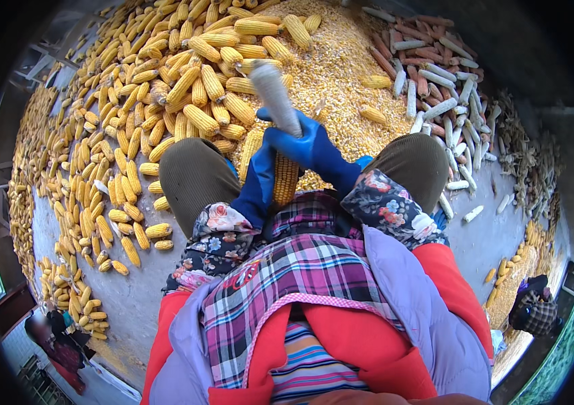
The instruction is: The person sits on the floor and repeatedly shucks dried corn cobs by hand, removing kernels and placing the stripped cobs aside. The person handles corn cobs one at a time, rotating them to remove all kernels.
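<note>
Both my hands wear blue rubber-coated gloves and meet between my knees. My right hand [307,139] grips a whitish bare corn cob [274,93], whose upper end is blurred. My left hand [262,169] is wrapped around a yellow corn ear [285,179], which points down toward my lap with kernels still on it. Fingers cover the spot where cob and ear meet, so I cannot tell whether they touch or are one piece. Just beyond my left hand leans another yellow ear [250,152]. Loose kernels [337,96] form a heap past my hands.
Unshelled ears [186,86] are piled ahead and left, spreading across the grey floor [165,263]. Bare cobs [439,81] lie heaped at the right, beside dry husks [525,147]. One person [57,344] is at the lower left, another [535,306] at the lower right.
</note>
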Action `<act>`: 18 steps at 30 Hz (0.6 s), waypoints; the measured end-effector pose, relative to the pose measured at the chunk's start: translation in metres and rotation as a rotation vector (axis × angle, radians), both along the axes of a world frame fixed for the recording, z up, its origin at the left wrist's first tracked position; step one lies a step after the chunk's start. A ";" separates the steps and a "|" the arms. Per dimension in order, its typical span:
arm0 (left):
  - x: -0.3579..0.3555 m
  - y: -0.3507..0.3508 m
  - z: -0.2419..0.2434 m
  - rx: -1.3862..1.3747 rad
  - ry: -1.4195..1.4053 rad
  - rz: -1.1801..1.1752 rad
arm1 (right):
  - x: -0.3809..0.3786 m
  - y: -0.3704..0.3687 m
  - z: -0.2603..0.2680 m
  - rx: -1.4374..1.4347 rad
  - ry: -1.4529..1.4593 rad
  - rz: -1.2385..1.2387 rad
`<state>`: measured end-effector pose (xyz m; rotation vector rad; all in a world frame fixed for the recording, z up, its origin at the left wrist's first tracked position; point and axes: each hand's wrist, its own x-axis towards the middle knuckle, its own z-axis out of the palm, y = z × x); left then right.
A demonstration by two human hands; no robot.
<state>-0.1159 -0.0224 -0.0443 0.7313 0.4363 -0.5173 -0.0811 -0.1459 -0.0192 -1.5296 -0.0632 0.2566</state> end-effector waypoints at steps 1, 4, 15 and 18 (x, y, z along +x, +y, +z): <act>-0.002 -0.003 0.001 0.004 0.049 0.065 | -0.003 0.006 -0.005 -0.168 -0.126 -0.070; -0.003 0.012 -0.013 -0.057 -0.017 -0.147 | 0.010 0.003 -0.025 -0.133 -0.139 -0.229; 0.004 0.020 -0.014 -0.010 -0.051 -0.160 | 0.006 -0.016 0.009 0.025 -0.089 0.079; -0.005 0.015 -0.020 -0.076 -0.074 -0.143 | 0.005 0.004 -0.012 -0.166 -0.200 -0.011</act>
